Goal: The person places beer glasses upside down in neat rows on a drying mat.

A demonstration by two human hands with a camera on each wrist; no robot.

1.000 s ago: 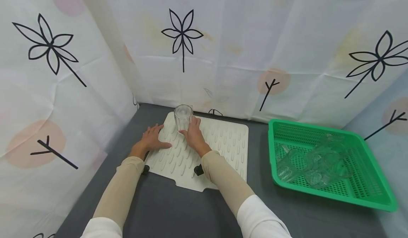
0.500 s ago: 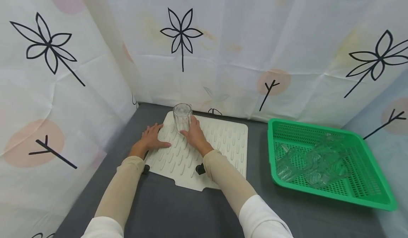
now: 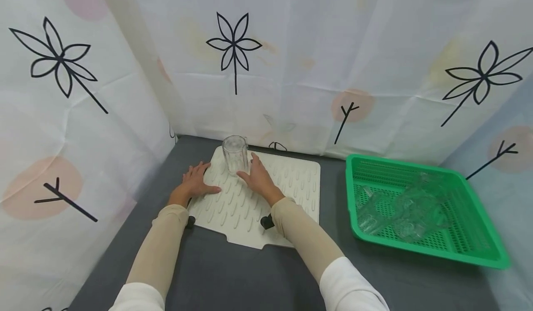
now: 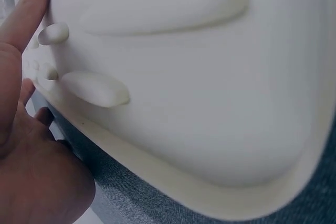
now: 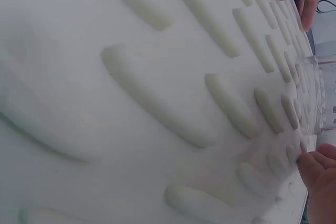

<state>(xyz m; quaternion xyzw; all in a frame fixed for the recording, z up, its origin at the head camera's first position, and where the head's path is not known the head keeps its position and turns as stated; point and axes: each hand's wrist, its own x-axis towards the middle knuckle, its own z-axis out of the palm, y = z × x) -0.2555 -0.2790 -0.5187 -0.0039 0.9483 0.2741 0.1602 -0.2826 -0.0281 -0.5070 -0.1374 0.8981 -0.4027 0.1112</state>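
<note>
Right hand (image 3: 260, 180) has eased back from the glass mug (image 3: 235, 156), its thumb and fingers loosely parted; left hand (image 3: 195, 184) spreads wide, touching the left edge of the white mat (image 3: 233, 209). Mug stands near its back left corner.

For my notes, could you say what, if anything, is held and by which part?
Nothing appears held: right hand beside the mug, left hand at the edge of the mat.

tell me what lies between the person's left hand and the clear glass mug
Only bare, ridged white board lies between the left hand and the clear glass mug, in the head view.
</note>
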